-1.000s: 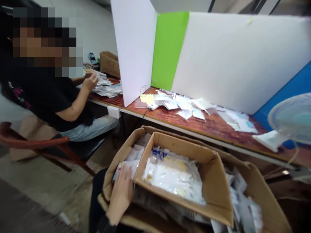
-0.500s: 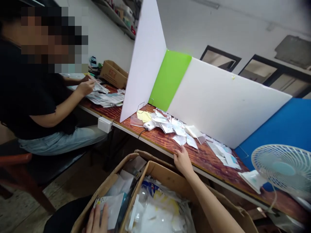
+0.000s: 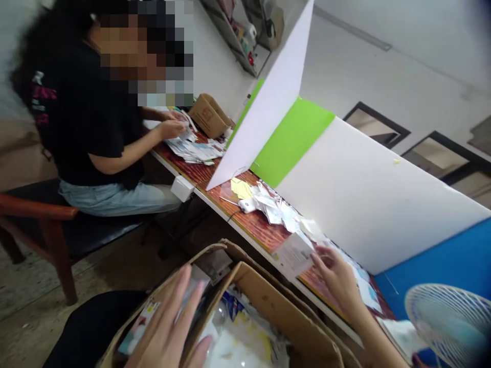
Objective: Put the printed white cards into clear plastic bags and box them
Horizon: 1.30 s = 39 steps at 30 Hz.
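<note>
**Divider panel (image 3: 264,112) splits the tabletop (image 3: 253,235)**

A person (image 3: 92,122) sits on a chair (image 3: 46,214) left of the panel, facing a paper stack (image 3: 194,151) on the tabletop, with a small carton (image 3: 209,116) beyond it. Right of the panel lie loose packets (image 3: 280,212), and a fan (image 3: 445,327) stands further along. A cardboard box (image 3: 276,301) sits before the tabletop's near edge. The left hand (image 3: 169,332) is over the box; the right hand (image 3: 337,281) is over the tabletop, beside a packet (image 3: 293,255).
</note>
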Tool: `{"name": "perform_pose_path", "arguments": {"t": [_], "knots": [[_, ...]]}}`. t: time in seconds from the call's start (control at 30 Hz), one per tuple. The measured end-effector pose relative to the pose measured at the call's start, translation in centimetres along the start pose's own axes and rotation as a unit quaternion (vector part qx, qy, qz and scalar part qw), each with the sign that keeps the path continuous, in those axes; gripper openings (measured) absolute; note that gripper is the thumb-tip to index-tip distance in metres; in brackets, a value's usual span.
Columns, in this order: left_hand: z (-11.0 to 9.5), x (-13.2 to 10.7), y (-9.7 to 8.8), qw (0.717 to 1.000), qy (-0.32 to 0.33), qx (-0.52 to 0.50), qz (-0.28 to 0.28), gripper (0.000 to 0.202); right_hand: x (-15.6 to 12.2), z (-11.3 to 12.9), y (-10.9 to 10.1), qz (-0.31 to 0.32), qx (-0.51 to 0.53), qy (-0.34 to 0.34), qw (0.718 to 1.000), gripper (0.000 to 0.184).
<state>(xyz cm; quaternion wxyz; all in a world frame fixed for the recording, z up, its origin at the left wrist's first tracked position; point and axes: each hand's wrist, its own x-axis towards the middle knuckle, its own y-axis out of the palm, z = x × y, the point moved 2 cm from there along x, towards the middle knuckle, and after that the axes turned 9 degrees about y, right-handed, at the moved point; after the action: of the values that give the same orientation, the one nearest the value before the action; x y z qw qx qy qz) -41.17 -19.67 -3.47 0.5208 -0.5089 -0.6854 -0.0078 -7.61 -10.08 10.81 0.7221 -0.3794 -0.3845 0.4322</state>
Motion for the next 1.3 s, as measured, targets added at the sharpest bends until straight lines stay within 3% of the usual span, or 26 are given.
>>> {"name": "perform_pose_path", "arguments": {"t": [0.07,0.13,0.2,0.27,0.3,0.33,0.37,0.5,0.67,1.03,1.1,1.17,1.23,1.3], "knots": [[-2.8,4.8,-1.2,0.991,-0.005,-0.123,0.051,0.070,-3.4,1.2,-2.5,0.037,0.069,0.014,0.997,0.037],[-5.4,8.5,-1.0,0.952,-0.053,-0.278,0.116,0.068,-7.0,2.7,-4.1,0.084,0.212,0.045,0.973,0.033],[-7.8,10.8,-0.1,0.855,-0.092,-0.475,0.189,0.068,-10.2,4.2,-5.3,0.097,0.295,0.045,0.949,0.028],[-9.9,11.8,0.8,0.699,-0.112,-0.654,0.266,0.052,-12.7,5.4,-6.3,0.085,0.307,0.008,0.948,0.020],[-10.8,12.0,1.0,0.643,-0.129,-0.704,0.274,0.045,-13.7,5.8,-6.7,0.078,0.293,-0.021,0.953,0.017],[-11.5,12.1,1.1,0.605,-0.147,-0.734,0.271,0.038,-14.5,6.2,-7.2,0.069,0.270,-0.052,0.959,0.014],[-12.1,12.0,1.0,0.589,-0.168,-0.747,0.258,0.033,-15.1,6.4,-7.6,0.061,0.244,-0.079,0.965,0.013],[-14.1,11.3,-0.3,0.604,-0.227,-0.731,0.222,0.024,-16.8,6.7,-8.8,0.049,0.197,-0.111,0.973,0.017],[-15.4,10.6,-1.5,0.637,-0.293,-0.693,0.167,0.017,-18.9,6.6,-8.9,0.080,0.253,-0.117,0.957,0.019],[-17.1,8.8,-3.7,0.675,-0.280,-0.655,0.194,0.022,-22.8,5.8,-10.3,0.037,0.199,-0.160,0.966,0.022],[-17.2,8.8,-3.7,0.700,-0.263,-0.635,0.195,0.025,-23.2,5.7,-10.8,-0.008,0.147,-0.180,0.973,0.024],[-17.3,8.8,-3.8,0.725,-0.242,-0.619,0.181,0.027,-23.6,5.8,-11.4,-0.121,0.076,-0.221,0.965,0.027],[-17.5,8.8,-4.1,0.755,-0.216,-0.597,0.165,0.026,-24.1,6.3,-11.9,-0.226,0.018,-0.288,0.930,0.034],[-17.9,8.6,-4.5,0.790,-0.181,-0.565,0.156,0.026,-24.3,7.2,-12.0,-0.254,-0.011,-0.352,0.901,0.038]]}}
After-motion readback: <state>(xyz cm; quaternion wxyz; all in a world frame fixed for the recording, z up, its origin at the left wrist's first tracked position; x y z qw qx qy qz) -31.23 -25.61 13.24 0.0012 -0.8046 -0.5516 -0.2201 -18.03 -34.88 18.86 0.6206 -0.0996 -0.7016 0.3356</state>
